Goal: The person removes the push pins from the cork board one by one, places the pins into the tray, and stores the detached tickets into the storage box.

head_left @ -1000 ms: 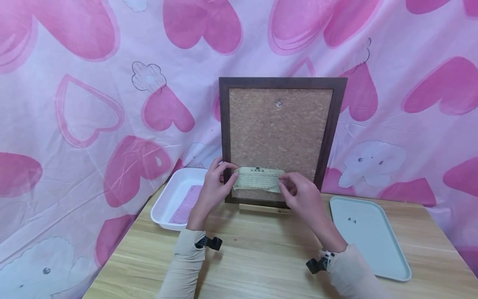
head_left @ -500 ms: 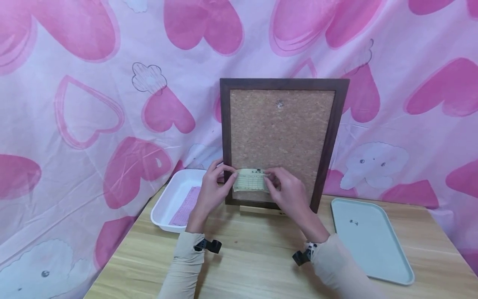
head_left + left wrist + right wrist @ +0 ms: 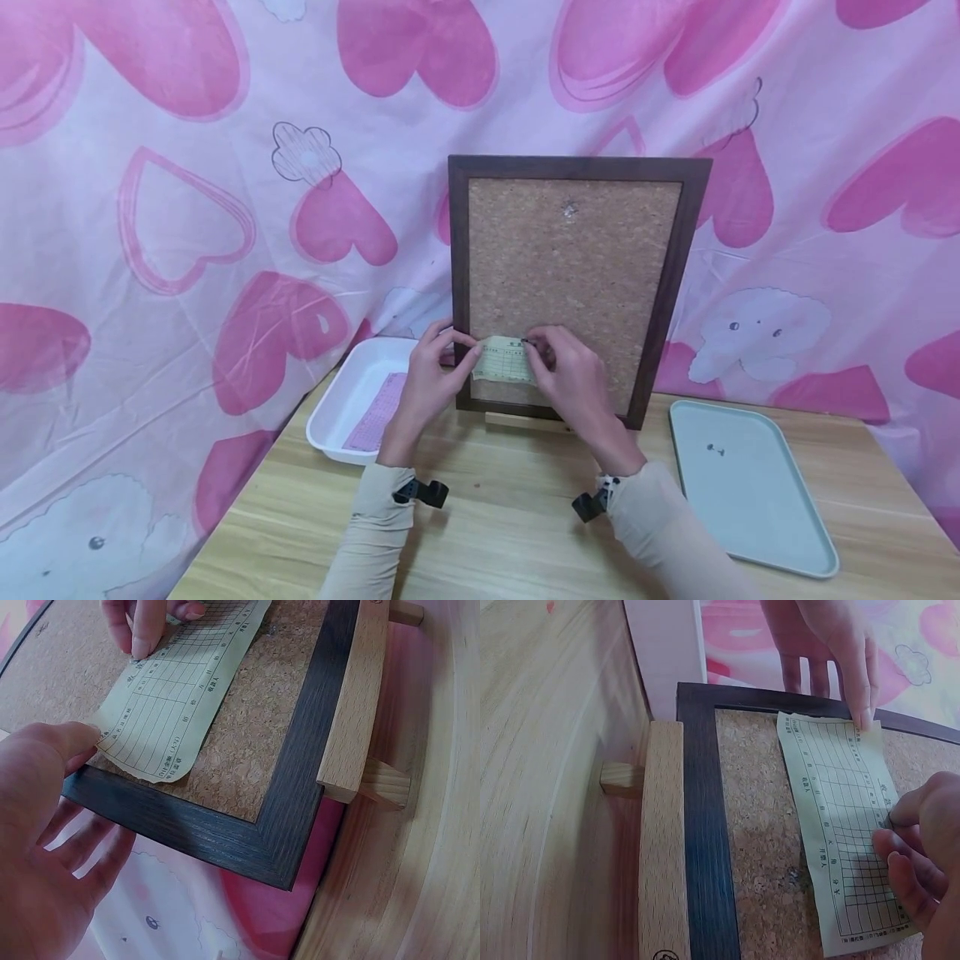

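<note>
A pale green printed receipt slip (image 3: 504, 360) lies against the lower left of a dark-framed cork board (image 3: 570, 258). My left hand (image 3: 433, 371) pinches the slip's left end at the board's edge. Its thumb presses on the paper while the other fingers reach behind the frame, as the left wrist view shows. Curled over the slip's upper edge, my right hand (image 3: 573, 371) has its thumb and fingertips close together at a small dark piece (image 3: 527, 341) above the printed heading. In the head view the right hand hides the slip's right half; the right wrist view shows that end (image 3: 855, 930).
The board leans on a wooden stand (image 3: 352, 712) on the table (image 3: 495, 533). A white basin (image 3: 322, 433) with a pink sheet (image 3: 375, 417) stands left. At right lies a pale green tray (image 3: 757, 508) with two small things (image 3: 716, 450). A heart-patterned cloth (image 3: 360, 308) hangs behind.
My right hand has moved left from the slip's right end to the small dark piece at the upper edge. The left hand keeps its place. The view has shifted slightly.
</note>
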A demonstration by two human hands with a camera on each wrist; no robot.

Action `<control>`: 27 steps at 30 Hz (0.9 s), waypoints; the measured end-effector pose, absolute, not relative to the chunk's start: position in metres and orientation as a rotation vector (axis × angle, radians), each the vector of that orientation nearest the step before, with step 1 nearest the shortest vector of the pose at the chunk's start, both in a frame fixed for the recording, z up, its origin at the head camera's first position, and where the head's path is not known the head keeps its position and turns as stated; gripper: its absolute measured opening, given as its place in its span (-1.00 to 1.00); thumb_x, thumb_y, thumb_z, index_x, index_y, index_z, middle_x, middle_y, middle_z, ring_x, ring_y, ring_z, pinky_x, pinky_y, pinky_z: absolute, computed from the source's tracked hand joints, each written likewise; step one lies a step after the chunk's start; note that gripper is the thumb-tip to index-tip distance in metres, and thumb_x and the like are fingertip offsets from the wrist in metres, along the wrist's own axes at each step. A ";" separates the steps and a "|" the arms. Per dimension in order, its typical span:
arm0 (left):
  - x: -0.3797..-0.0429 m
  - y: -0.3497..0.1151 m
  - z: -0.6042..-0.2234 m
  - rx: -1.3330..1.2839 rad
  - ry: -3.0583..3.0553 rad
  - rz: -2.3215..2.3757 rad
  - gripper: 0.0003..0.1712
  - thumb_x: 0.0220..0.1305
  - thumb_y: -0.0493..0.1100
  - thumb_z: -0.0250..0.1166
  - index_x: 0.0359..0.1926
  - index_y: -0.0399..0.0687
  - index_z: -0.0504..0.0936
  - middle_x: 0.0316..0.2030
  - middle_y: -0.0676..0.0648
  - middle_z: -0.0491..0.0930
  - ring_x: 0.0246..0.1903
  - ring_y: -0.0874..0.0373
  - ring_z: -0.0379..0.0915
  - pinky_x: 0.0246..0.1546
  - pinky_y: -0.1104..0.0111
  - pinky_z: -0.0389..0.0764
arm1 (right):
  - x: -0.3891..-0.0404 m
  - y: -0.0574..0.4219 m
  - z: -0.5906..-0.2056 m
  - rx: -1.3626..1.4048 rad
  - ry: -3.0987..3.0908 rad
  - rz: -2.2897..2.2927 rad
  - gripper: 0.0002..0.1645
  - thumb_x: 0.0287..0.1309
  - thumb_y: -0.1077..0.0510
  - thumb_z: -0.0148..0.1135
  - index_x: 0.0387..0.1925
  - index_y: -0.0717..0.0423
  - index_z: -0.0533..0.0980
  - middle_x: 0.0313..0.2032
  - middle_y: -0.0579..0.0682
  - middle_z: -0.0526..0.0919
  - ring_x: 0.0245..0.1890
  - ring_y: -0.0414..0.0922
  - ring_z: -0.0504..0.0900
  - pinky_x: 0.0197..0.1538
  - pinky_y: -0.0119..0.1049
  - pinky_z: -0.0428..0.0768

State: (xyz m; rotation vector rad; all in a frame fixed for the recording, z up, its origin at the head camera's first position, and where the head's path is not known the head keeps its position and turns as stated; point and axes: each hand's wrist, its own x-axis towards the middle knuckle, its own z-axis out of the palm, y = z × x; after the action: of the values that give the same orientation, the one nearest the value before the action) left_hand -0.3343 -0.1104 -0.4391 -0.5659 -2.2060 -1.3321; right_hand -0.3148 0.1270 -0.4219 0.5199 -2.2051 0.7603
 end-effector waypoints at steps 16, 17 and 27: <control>-0.333 -0.109 -0.441 -0.560 -2.209 -1.319 -0.84 0.45 0.00 0.48 -0.16 0.03 0.78 0.29 -0.06 0.61 0.05 0.01 0.70 -0.09 0.17 0.82 | -0.314 0.123 -0.420 0.533 -2.212 0.737 -0.91 0.39 0.15 0.45 -0.11 0.01 0.72 -0.31 -0.09 0.73 -0.43 -0.22 0.65 -0.43 -0.33 0.60; -0.333 -0.109 -0.441 -0.561 -2.212 -1.320 -0.83 0.45 0.00 0.47 -0.16 0.03 0.78 0.29 -0.06 0.61 0.06 0.01 0.70 -0.08 0.17 0.82 | -0.314 0.123 -0.420 0.534 -2.214 0.739 -0.91 0.39 0.16 0.44 -0.11 0.02 0.72 -0.31 -0.09 0.73 -0.43 -0.22 0.65 -0.43 -0.33 0.61; -0.333 -0.109 -0.440 -0.568 -2.222 -1.334 -0.84 0.44 0.00 0.48 -0.16 0.03 0.78 0.31 -0.08 0.60 -0.02 0.00 0.75 -0.05 0.15 0.83 | -0.315 0.125 -0.423 0.529 -2.194 0.764 -0.89 0.37 0.13 0.48 -0.12 0.03 0.72 -0.31 -0.08 0.75 -0.44 -0.23 0.67 -0.42 -0.33 0.62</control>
State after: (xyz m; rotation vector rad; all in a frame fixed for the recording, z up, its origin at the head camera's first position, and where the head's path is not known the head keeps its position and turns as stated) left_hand -0.3331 -0.1088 -0.4405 -0.5684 -2.2218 -1.3344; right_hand -0.3145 0.1246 -0.4228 0.5289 -2.1942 0.7642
